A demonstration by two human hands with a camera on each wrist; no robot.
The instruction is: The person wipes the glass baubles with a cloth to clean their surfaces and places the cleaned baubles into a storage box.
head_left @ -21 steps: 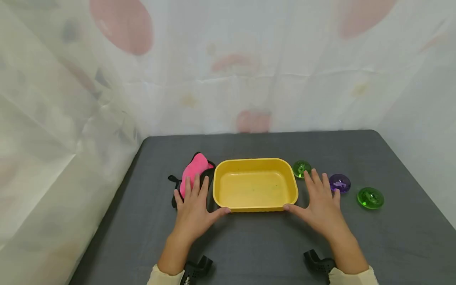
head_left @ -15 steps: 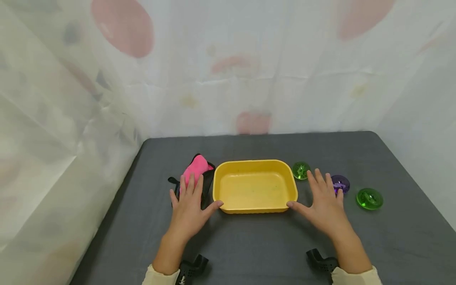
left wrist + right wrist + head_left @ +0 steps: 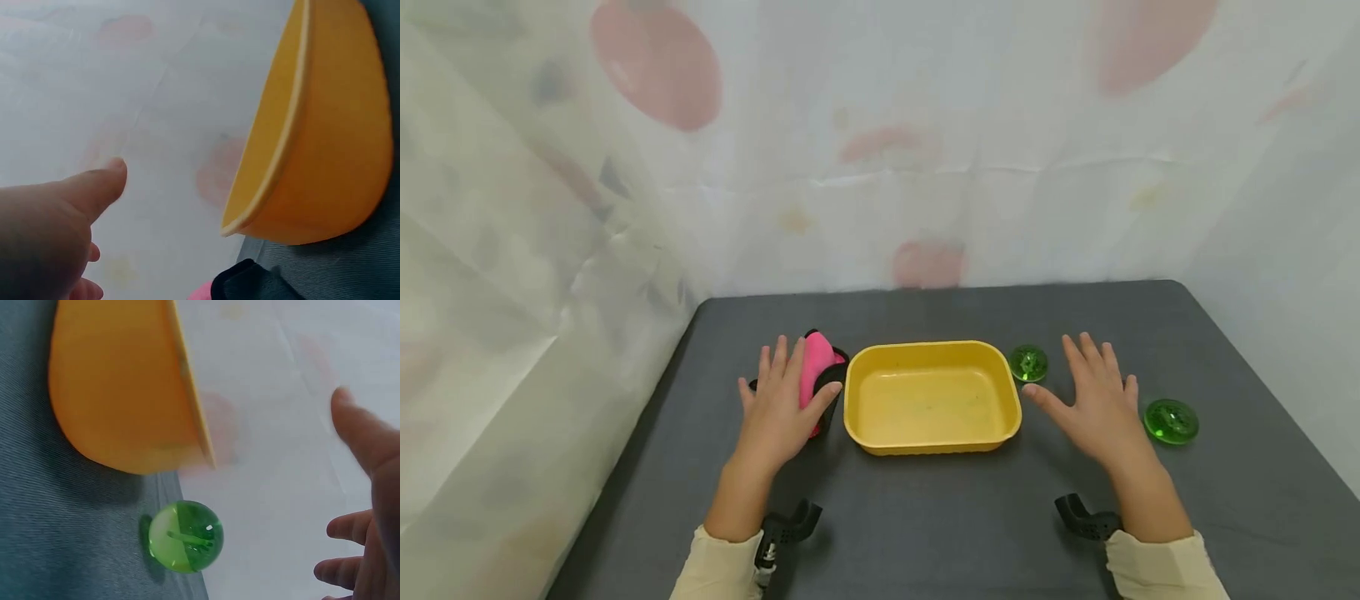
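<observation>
A yellow tray (image 3: pixel 934 447) stands empty in the middle of the dark grey table (image 3: pixel 925 525). My left hand (image 3: pixel 781 393) is open, fingers spread, lying over a pink and black object (image 3: pixel 817 360) just left of the tray. My right hand (image 3: pixel 1093 392) is open to the right of the tray, holding nothing. One green ball (image 3: pixel 1027 363) lies by the tray's far right corner, another green ball (image 3: pixel 1170 420) right of my right hand. The left wrist view shows my thumb (image 3: pixel 94 187) apart from the tray (image 3: pixel 325 137). In the right wrist view a green ball (image 3: pixel 185 536) sits beside the tray (image 3: pixel 119 394).
A pale patterned curtain (image 3: pixel 887 167) closes off the back and left of the table. Black wrist mounts (image 3: pixel 786 525) (image 3: pixel 1086 518) sit near my sleeves. The table's right edge runs close to the outer green ball.
Both hands left the tray's near corners and moved outward and farther away. The left one now lies on the pink object. The right one now hides the purple ball.
</observation>
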